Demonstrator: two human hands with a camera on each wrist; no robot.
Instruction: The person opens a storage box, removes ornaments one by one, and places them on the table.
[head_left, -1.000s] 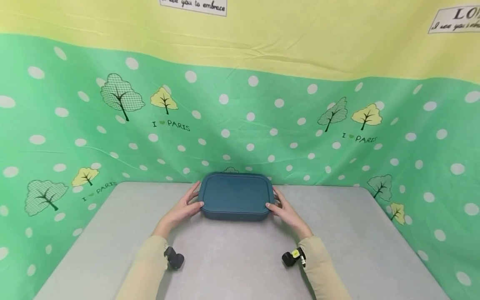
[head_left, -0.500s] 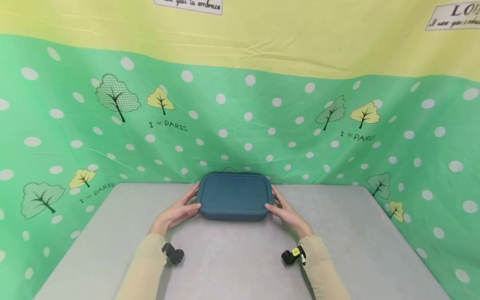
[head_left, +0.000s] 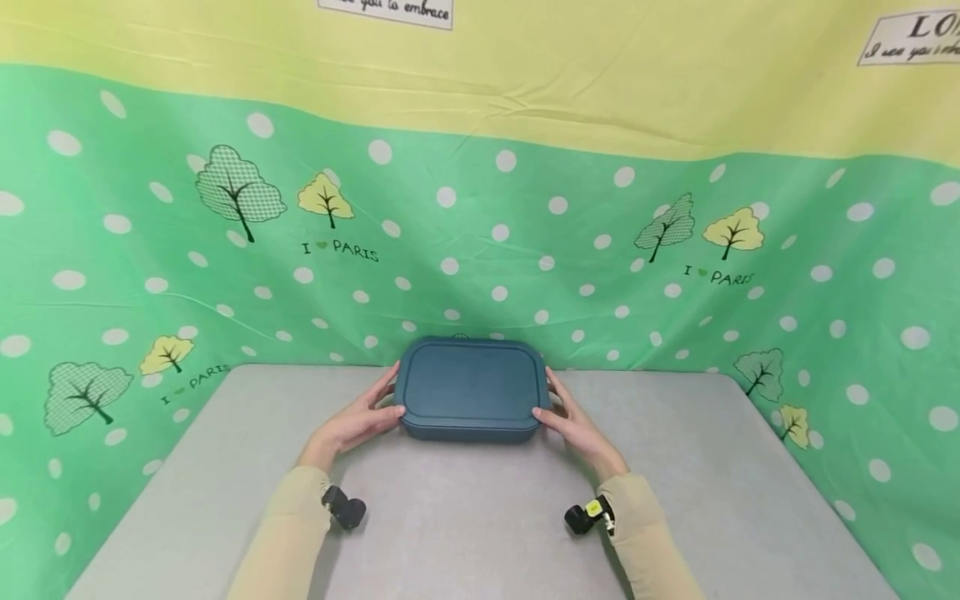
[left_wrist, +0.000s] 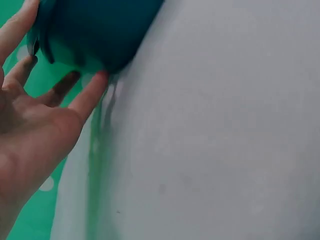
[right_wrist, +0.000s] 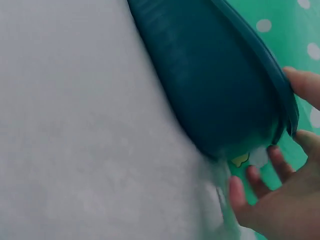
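The box (head_left: pixel 472 385) is now tipped up slightly, at 12 o'clock on the table (head_left: pixel 472 517); presumably light, stiff, it is best pinched, as by left hand (head_left: pixel 357 421) and right hand (head_left: pixel 574 423), at 8 and 4.

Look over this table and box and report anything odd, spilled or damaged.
Nothing plainly stands out. The blue box shows no damage, with the left hand and the right hand at its ends. No spill shows on the table. Whether the lid is fully seated, I cannot tell.
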